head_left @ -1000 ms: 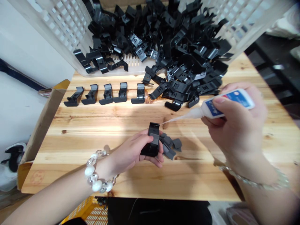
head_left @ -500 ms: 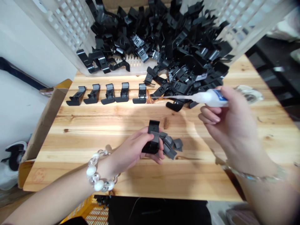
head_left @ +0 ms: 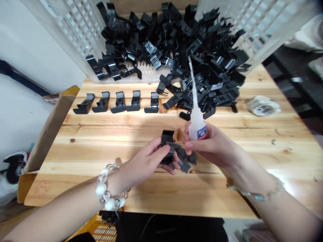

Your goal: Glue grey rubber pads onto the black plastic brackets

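My left hand (head_left: 156,154) is closed around a black plastic clip (head_left: 167,135), its thumb pressing on a small grey pad (head_left: 173,146) on the clip's face. In my right hand (head_left: 209,141) is a white glue bottle (head_left: 197,125) with a blue and red label. Its long thin nozzle points up and away, apart from the clip. Several loose grey pads (head_left: 183,164) lie on the table just right of my left hand, partly hidden by its fingers.
Several black clips (head_left: 154,102) stand in a row on the wooden table (head_left: 101,141). Behind them, a white plastic crate (head_left: 80,37) on its side spills a heap of black clips (head_left: 202,84). A roll of clear tape (head_left: 262,106) lies at the right.
My right hand has moved left and down, turning the glue bottle from pointing left to pointing upward. My left hand has shifted slightly right, still holding the clip.
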`<state>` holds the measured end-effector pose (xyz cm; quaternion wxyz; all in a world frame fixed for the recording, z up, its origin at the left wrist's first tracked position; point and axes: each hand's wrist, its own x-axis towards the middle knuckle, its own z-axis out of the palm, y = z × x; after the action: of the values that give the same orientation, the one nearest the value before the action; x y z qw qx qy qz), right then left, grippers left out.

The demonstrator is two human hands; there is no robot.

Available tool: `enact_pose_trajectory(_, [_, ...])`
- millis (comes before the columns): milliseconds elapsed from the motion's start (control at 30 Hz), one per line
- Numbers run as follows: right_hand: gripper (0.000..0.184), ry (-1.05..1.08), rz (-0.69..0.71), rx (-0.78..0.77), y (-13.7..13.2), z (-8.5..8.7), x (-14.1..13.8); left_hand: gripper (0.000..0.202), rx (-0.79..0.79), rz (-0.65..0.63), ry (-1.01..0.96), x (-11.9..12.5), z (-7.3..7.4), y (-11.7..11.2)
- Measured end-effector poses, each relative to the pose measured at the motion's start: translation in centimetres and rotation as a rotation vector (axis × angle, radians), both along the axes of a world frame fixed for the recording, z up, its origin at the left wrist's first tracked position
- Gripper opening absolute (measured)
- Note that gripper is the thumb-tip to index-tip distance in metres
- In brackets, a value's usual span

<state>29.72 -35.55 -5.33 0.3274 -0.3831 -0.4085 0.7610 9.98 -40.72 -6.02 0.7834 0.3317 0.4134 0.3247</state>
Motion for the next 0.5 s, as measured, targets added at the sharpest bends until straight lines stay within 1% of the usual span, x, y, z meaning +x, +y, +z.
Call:
enact_pose_trajectory(67, [0.028,-0.107,0.062,0.025,-0.5,0.0,-0.4,0.024,0.005,-0.010,0.000,0.0,0.0,0.0])
enact_pose_trajectory(167, [0.023,-0.223,0.092,0.086,-1.2,0.3,-0.6,0.023,0.006,-0.020,0.007,0.1,0.0,0.0])
enact_pose_trajectory(233, [0.021,-0.257,0.080,0.109,-1.4,0.4,-0.7,0.024,0.003,-0.022,0.018,0.1,0.0,0.0])
enact_pose_trajectory(333, [0.014,-0.275,0.020,0.098,-1.4,0.3,-0.7,0.024,0.004,-0.023,0.031,0.0,0.0,0.0])
enact_pose_trajectory(400, [0.016,-0.279,-0.006,0.074,-1.4,0.2,-0.8,0.025,0.008,-0.028,0.035,0.0,0.0,0.0])
enact_pose_trajectory(500, [0.018,-0.278,0.011,0.040,-1.4,0.2,-1.1,0.025,0.006,-0.040,0.037,0.0,0.1,0.1])
